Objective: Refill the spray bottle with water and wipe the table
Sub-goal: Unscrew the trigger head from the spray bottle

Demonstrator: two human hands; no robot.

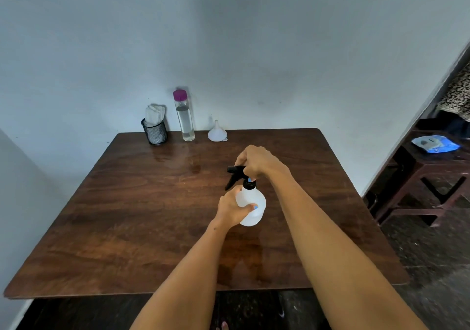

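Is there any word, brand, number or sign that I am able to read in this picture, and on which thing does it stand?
No text can be read.
Blue packet on the side stool: has a dark mark, too blurred to read.
Spray bottle, water bottle, funnel, mesh cup: no label visible.

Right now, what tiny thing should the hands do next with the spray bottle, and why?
Probably twist the black sprayer top off. The right hand grips it while the left hand holds the spray bottle steady on the table. The top looks still on, and the funnel and water bottle wait at the back.
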